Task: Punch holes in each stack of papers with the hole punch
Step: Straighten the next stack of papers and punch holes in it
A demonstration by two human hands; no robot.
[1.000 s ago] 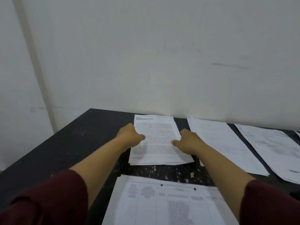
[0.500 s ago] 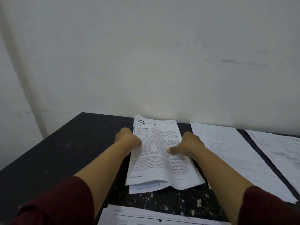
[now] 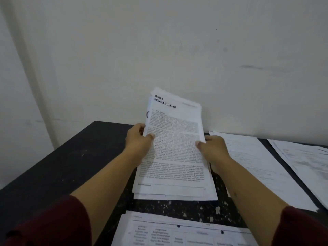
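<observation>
- Across the lower frame, a black speckled tabletop (image 3: pixel 74 162) meets a plain off-white wall (image 3: pixel 159 50).
- At centre, a white printed paper stack (image 3: pixel 174 150) tilts up, its near edge low.
- Left hand (image 3: pixel 137 141) and right hand (image 3: pixel 213 148) pinch its side edges.
- More white sheets (image 3: pixel 255 166) lie at right.

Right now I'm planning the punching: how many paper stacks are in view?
4: one held stack between both hands, two flat on the table at right, one punched stack nearest. More may lie outside view.
</observation>
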